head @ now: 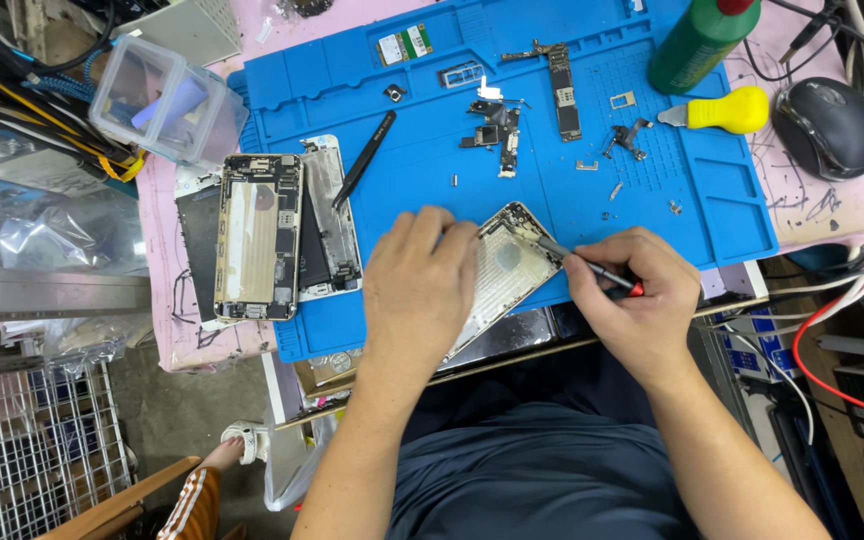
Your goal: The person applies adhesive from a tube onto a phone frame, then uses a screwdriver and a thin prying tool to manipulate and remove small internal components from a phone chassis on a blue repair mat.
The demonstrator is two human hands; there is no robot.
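Now, notes by item:

Left hand (420, 290): palm down, fingers (430, 228) close together and curled over the near half of the bare silver metal phone housing (508, 262), pressing it flat.

Phone housing: tilted, lying at the near edge of the blue silicone work mat (572, 190), partly under the left fingers, its far corner showing between the two hands.

Right hand (635, 300): fingers (592, 280) pinched around a slim dark screwdriver with a red collar (592, 268), held like a pen.

Screwdriver tip: touching the housing's upper right edge, just beyond the left fingertips.

Beyond the left fingers: black tweezers (364, 158) on the mat, lying slantwise.

Left of the left fingers: a gold-framed opened phone body (258, 236) stacked on other phone parts, well apart from the hand.

Beyond the right fingers: a long narrow circuit board (564, 92), small brackets and screws scattered on the mat.

Far right of the right fingers: a yellow bulb-handled tool (732, 110), a green bottle (697, 45), a black computer mouse (828, 125).

Far left: a clear plastic box (164, 100).
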